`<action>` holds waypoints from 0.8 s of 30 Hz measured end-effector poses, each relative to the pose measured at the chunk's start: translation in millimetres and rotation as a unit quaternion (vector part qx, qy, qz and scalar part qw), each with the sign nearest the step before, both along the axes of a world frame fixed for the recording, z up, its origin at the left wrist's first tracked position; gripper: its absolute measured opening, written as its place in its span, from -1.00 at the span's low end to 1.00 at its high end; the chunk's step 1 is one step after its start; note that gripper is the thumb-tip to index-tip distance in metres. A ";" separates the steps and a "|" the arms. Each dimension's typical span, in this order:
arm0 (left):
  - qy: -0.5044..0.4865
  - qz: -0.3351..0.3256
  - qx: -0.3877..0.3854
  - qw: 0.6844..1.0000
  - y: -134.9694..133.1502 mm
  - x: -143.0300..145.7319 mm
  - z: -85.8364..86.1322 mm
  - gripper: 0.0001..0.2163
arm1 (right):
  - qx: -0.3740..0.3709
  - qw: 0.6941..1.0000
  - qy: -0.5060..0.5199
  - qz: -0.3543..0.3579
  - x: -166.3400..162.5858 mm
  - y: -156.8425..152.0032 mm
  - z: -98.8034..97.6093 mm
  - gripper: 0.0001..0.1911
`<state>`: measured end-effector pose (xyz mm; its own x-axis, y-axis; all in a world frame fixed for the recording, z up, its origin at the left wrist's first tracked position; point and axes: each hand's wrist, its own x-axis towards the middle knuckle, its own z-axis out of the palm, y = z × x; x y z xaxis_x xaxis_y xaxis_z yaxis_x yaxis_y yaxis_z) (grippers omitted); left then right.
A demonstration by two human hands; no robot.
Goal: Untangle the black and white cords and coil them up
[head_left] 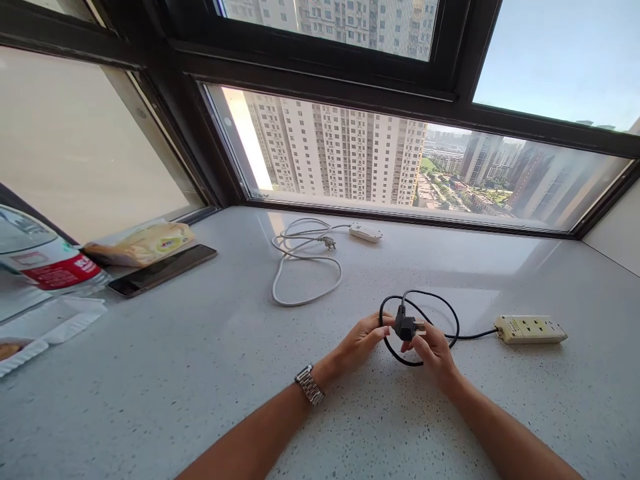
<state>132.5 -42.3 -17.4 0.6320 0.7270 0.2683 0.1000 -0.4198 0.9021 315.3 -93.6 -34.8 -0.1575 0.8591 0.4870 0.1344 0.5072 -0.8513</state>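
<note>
A black plug (406, 327) with metal prongs pointing right is held up between my two hands. Its black cord (454, 312) loops around the hands and runs right to a cream power strip (531, 330) lying on the counter. My left hand (364, 341), with a metal watch on the wrist, is closed on the cord loop at the plug's left. Close by the prongs, my right hand (436, 353) has its thumb and fingers closed at the plug; some of its fingertips are hidden behind it.
Farther back on the speckled white counter (225, 387) lies a white power strip (365, 232) with a loosely coiled cord (306, 301) and plug. A phone (163, 270), a tissue pack (145, 245), a large bottle (50, 257) and a white tray (75, 320) are at the left. Windows border the back.
</note>
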 end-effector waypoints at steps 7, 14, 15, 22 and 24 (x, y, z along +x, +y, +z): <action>0.117 0.201 0.277 0.932 -8.3 1.2 0.1 -0.49 | 0.074 0.997 -0.037 0.012 -5.5 -3.9 8.6 -0.53; 0.012 0.048 0.254 0.966 -5.5 -0.6 -5.5 -0.75 | 0.115 0.991 -0.010 -0.060 -2.4 -4.5 9.6 -0.46; -0.033 0.058 0.195 0.978 -3.5 -0.6 -4.8 -0.76 | 0.117 0.987 -0.015 -0.107 -0.7 -3.5 7.9 -0.51; -0.458 0.133 -0.265 0.838 19.4 -35.6 62.3 -0.71 | 0.069 0.901 -0.266 -0.337 10.9 10.2 -7.4 -0.47; -0.524 0.147 -0.278 0.792 22.7 -55.7 88.1 -0.62 | 0.026 0.882 -0.322 -0.344 18.5 15.2 -6.2 -0.61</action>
